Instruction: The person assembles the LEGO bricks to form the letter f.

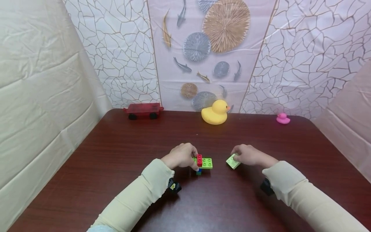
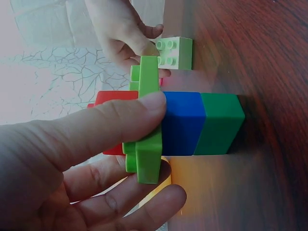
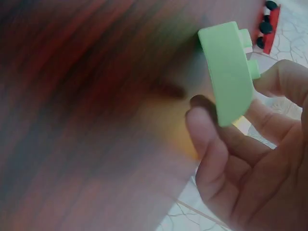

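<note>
In the head view my left hand grips a small stack of toy building bricks by its left side. A red brick sits on top of a wider lime-green brick. Under that come a blue brick and a dark green brick at the bottom. The thumb presses the lime-green brick's near edge in the left wrist view, with fingers behind. To the right, my right hand pinches a pale green brick with studs and one rounded end, tilted just above or on the table.
Along the back of the dark wooden table stand a red wheeled wagon at left, a yellow toy duck near the middle and a small pink duck at right. Behind them hangs a patterned curtain.
</note>
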Available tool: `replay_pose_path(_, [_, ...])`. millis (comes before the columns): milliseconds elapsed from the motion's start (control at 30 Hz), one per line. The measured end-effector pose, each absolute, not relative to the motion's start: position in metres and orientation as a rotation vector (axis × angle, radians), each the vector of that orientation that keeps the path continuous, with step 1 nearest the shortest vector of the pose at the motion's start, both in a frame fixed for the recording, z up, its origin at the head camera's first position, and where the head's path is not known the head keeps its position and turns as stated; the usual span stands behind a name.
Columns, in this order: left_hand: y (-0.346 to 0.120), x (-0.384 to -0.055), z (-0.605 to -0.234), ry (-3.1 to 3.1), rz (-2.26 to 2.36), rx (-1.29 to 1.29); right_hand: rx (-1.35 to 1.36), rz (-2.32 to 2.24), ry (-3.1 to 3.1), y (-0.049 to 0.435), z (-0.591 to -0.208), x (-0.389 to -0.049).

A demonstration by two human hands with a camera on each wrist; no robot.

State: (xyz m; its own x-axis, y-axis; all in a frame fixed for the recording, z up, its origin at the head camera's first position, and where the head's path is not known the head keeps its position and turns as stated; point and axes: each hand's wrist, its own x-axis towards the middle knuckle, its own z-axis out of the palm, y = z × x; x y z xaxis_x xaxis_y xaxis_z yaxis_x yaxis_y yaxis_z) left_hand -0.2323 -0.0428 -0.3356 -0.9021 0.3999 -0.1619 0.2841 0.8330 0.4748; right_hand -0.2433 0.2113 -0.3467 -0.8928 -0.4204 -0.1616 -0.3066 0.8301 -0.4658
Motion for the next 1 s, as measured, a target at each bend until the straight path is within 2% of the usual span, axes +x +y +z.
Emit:
replay_pose_path(233, [-0.043,-0.232,-0.336,2.756,0.658,0.523,-0.661,-0.412,2.808,0.209,-0.339,-0.24])
replay_pose_path(500, [-0.043,-0.232,-0.336,2.754,0.661,0.513,-0.799,-0.258,2.826,0.198,-0.348,-0.228])
replay_pose_path(1000, [-0.043,-0.232,-0.335,2.756,0.658,0.516,-1.029,-0.596,2.829,0.169,-0.325,-0.221])
